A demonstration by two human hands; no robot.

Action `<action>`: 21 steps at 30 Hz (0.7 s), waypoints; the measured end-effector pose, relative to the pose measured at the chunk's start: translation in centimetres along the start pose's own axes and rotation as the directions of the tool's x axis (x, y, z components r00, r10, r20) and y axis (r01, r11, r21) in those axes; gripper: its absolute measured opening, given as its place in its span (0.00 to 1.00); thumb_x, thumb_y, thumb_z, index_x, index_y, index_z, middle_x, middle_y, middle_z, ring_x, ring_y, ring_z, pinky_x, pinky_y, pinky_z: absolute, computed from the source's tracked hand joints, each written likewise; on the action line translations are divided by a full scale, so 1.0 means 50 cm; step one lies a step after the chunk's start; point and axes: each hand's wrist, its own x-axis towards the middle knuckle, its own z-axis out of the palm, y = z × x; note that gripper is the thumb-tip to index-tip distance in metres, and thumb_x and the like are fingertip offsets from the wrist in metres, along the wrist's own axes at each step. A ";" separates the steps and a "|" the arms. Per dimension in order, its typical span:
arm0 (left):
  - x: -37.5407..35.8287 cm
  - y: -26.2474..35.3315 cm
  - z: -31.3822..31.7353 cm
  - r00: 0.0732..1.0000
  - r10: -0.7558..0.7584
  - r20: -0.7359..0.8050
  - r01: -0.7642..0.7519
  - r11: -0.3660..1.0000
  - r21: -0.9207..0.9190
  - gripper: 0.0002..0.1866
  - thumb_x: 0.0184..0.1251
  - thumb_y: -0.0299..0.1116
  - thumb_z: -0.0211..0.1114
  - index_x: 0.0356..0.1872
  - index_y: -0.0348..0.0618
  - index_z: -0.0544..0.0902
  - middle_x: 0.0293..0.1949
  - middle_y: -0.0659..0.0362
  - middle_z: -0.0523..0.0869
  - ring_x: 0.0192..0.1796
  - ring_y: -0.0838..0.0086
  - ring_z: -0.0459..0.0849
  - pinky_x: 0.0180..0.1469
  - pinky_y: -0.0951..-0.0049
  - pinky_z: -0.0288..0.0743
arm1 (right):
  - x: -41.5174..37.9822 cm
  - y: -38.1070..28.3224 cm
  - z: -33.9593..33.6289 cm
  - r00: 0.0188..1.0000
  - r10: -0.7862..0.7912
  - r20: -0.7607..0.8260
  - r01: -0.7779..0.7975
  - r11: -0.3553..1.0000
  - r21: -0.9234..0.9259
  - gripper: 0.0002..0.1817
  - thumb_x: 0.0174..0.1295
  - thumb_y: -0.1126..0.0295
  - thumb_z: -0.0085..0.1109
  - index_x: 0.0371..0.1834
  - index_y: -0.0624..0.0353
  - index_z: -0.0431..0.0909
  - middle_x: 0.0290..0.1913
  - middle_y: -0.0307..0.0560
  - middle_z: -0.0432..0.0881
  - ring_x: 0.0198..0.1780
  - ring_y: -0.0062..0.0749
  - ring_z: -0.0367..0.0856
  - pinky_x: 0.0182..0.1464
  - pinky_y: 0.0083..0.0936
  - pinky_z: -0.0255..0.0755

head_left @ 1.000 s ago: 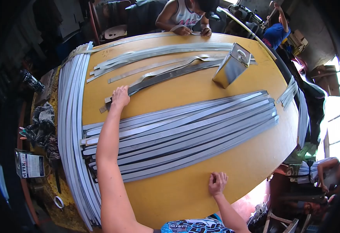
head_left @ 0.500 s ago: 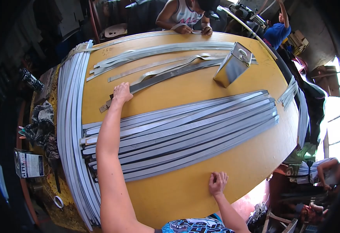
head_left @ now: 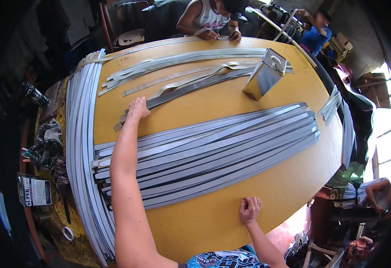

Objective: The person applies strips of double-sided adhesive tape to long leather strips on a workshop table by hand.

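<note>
My left hand [head_left: 139, 108] reaches across the table, its fingers closed on the near end of a long dark strip [head_left: 177, 94]. A crumpled tan strip [head_left: 191, 79] lies along the far edge of the dark one. Between my arms spreads a bundle of long grey strips [head_left: 213, 149], and my left forearm passes over its left end. My right hand [head_left: 250, 210] rests on the yellow tabletop near the front edge, fingers curled in, with nothing visible in it. A square metal can [head_left: 263, 77] stands on the far ends of the strips.
Long grey strips [head_left: 81, 134] are stacked along the table's left edge, and more strips [head_left: 348, 129] hang over the right edge. Pale strips [head_left: 182, 56] lie at the back. A person [head_left: 211, 20] across the table handles a strip. Other people are at the right.
The view has shifted slightly. My left hand stays on the dark strip and my right hand stays put. The person in blue at the back has moved an arm.
</note>
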 end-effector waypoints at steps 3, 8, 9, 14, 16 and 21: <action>0.002 0.011 -0.023 0.997 -0.029 0.073 0.026 0.999 0.047 0.20 0.49 0.31 0.65 0.46 0.39 0.84 0.49 0.44 0.86 0.57 0.52 0.83 0.61 0.56 0.75 | 0.001 -0.001 0.001 1.000 -0.008 -0.009 0.008 1.000 -0.007 0.04 0.56 0.69 0.62 0.34 0.51 0.79 0.33 0.43 0.78 0.40 0.42 0.74 0.46 0.38 0.64; 0.012 0.022 -0.086 0.993 -0.042 0.107 0.044 0.999 -0.016 0.18 0.47 0.34 0.65 0.41 0.38 0.86 0.44 0.43 0.88 0.52 0.54 0.85 0.54 0.62 0.79 | 0.004 -0.009 -0.003 0.999 -0.030 -0.040 0.031 0.999 0.014 0.03 0.57 0.70 0.61 0.33 0.53 0.78 0.31 0.44 0.75 0.38 0.42 0.73 0.44 0.38 0.64; 0.022 0.023 -0.108 0.982 -0.004 0.189 0.024 0.994 -0.103 0.17 0.47 0.35 0.65 0.38 0.37 0.87 0.40 0.45 0.88 0.46 0.57 0.87 0.49 0.65 0.79 | 0.005 -0.011 -0.004 0.999 -0.030 -0.040 0.031 0.999 0.015 0.03 0.57 0.70 0.61 0.33 0.53 0.78 0.31 0.44 0.75 0.38 0.42 0.73 0.44 0.38 0.64; 0.068 0.030 -0.170 0.947 0.149 0.286 0.054 0.800 -0.598 0.13 0.49 0.38 0.70 0.30 0.37 0.87 0.26 0.61 0.86 0.26 0.80 0.81 0.33 0.77 0.74 | 0.002 -0.013 -0.004 0.999 -0.007 -0.033 0.008 1.000 0.014 0.03 0.57 0.69 0.61 0.33 0.52 0.79 0.31 0.44 0.75 0.39 0.42 0.73 0.45 0.38 0.64; 0.071 0.062 -0.211 0.952 0.132 0.275 0.092 0.735 -0.671 0.15 0.59 0.43 0.71 0.30 0.39 0.87 0.24 0.63 0.84 0.23 0.83 0.77 0.30 0.79 0.71 | -0.001 -0.010 -0.002 1.000 0.000 -0.027 0.000 1.000 0.006 0.03 0.57 0.69 0.62 0.34 0.51 0.79 0.32 0.43 0.76 0.40 0.42 0.74 0.45 0.38 0.64; 0.075 0.146 -0.314 0.963 0.210 0.166 0.051 0.462 -0.885 0.12 0.68 0.41 0.68 0.34 0.42 0.87 0.27 0.66 0.84 0.26 0.87 0.74 0.29 0.84 0.67 | -0.004 -0.001 0.003 1.000 0.001 -0.026 -0.002 1.000 -0.019 0.04 0.57 0.68 0.62 0.34 0.50 0.79 0.33 0.42 0.77 0.41 0.41 0.74 0.46 0.38 0.64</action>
